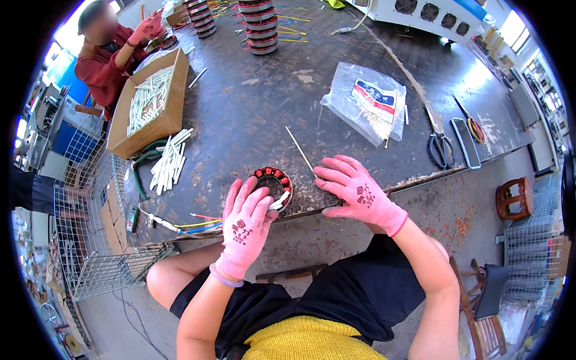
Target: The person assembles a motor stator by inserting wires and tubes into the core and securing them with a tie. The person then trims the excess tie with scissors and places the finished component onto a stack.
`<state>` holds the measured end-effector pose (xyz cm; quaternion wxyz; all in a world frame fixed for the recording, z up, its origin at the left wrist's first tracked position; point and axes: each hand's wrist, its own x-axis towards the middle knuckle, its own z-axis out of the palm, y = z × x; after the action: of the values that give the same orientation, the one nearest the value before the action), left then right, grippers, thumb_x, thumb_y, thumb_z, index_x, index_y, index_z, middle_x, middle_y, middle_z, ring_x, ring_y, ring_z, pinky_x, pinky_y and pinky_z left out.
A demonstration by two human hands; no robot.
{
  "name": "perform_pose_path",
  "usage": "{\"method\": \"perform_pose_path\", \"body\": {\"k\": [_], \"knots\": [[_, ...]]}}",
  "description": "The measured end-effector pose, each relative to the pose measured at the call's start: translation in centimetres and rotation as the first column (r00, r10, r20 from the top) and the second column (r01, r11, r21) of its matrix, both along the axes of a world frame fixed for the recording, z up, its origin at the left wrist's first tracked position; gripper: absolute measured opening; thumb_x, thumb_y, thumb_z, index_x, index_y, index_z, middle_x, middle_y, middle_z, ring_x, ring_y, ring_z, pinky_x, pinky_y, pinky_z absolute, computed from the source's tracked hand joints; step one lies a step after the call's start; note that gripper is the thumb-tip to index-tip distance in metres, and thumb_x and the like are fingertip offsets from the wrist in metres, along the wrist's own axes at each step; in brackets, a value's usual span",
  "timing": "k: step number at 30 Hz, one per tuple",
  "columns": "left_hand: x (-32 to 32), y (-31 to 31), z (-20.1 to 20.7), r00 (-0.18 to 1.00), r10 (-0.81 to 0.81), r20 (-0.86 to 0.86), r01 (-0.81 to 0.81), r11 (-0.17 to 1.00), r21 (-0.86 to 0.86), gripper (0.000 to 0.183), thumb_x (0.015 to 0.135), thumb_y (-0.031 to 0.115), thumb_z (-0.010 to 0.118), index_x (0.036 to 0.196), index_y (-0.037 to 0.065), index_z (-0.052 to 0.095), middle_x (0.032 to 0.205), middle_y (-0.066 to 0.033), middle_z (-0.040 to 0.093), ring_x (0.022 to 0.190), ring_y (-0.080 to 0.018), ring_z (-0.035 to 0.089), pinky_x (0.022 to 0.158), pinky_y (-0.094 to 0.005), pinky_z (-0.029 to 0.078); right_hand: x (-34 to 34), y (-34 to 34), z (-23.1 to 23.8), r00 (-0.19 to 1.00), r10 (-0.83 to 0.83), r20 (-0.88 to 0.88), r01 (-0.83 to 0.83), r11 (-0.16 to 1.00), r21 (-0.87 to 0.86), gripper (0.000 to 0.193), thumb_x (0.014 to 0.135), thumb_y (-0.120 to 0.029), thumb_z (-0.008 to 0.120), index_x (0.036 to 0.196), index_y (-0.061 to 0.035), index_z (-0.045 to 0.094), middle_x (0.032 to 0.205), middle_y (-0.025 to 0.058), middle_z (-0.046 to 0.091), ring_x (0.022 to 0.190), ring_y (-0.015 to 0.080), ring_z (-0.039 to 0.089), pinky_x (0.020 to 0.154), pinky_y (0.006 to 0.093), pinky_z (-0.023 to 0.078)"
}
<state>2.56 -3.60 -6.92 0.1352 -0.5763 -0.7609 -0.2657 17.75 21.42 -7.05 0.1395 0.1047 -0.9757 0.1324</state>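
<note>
In front of me, at the table's near edge, lies a ring-shaped motor stator (pixel 274 173) with red windings around a dark opening. My left hand (pixel 243 225), in a pink glove, grips its left side, fingers over the rim and thumb at the near side. White sleeve pieces (pixel 280 200) show by that thumb. Red, yellow and blue wires (pixel 201 225) run out left from under the hand. My right hand (pixel 360 193), also gloved in pink, is spread on the table right of the stator, holding nothing. Its fingertips are close to a thin white cable tie (pixel 299 147).
Loose white tubes (pixel 170 162) lie beside green-handled pliers (pixel 139 180) and a cardboard box (pixel 174 117) of tubes. Right are a plastic bag (pixel 366 102), scissors (pixel 441 150) and a phone (pixel 465 143). Stacked stators (pixel 260 27) stand behind. A co-worker (pixel 105 60) sits at far left.
</note>
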Motion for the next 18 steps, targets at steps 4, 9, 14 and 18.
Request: {"method": "perform_pose_path", "body": {"k": [4, 9, 14, 18], "knots": [[0.0, 0.1, 0.0, 1.000, -0.004, -0.005, 0.004, 1.000, 0.010, 0.033, 0.075, 0.002, 0.069, 0.106, 0.006, 0.061, 0.118, -0.0097, 0.064, 0.127, -0.0361, 0.055, 0.113, -0.0560, 0.037, 0.0, 0.5, 0.2, 0.999, 0.006, 0.053, -0.006, 1.000, -0.013, 0.082, 0.074, -0.048, 0.078, 0.140, -0.0080, 0.051, 0.151, 0.0086, 0.046, 0.144, 0.0314, 0.037, 0.119, 0.0511, 0.029], [0.1, 0.0, 0.0, 1.000, 0.017, -0.014, -0.018, 1.000, -0.019, 0.033, 0.076, 0.003, 0.069, 0.108, 0.006, 0.061, 0.118, -0.0095, 0.064, 0.127, -0.0358, 0.055, 0.113, -0.0561, 0.037, -1.7, 1.1, 1.4, 0.996, 0.037, 0.080, -0.034, 0.999, -0.033, 0.090, 0.078, -0.060, 0.071, 0.147, -0.0079, 0.046, 0.157, 0.0106, 0.041, 0.148, 0.0334, 0.031, 0.121, 0.0513, 0.024], [-0.1, 0.0, 0.0, 1.000, 0.010, -0.028, -0.011, 1.000, -0.015, 0.036, 0.073, 0.007, 0.075, 0.106, 0.006, 0.062, 0.117, -0.0100, 0.064, 0.127, -0.0357, 0.055, 0.112, -0.0561, 0.039, -2.2, 1.4, 1.1, 0.984, 0.142, 0.109, -0.143, 0.990, 0.002, 0.087, 0.079, -0.063, 0.068, 0.143, -0.0062, 0.051, 0.153, 0.0114, 0.045, 0.146, 0.0344, 0.034, 0.121, 0.0520, 0.024], [0.0, 0.0, 0.1, 1.000, 0.006, -0.019, -0.007, 1.000, -0.017, 0.036, 0.073, 0.007, 0.075, 0.106, 0.007, 0.061, 0.117, -0.0099, 0.064, 0.127, -0.0358, 0.055, 0.112, -0.0561, 0.039, -1.7, 1.8, 1.0, 0.983, 0.149, 0.108, -0.151, 0.988, 0.011, 0.084, 0.078, -0.062, 0.069, 0.140, -0.0058, 0.053, 0.151, 0.0107, 0.048, 0.145, 0.0336, 0.036, 0.120, 0.0516, 0.027]]}}
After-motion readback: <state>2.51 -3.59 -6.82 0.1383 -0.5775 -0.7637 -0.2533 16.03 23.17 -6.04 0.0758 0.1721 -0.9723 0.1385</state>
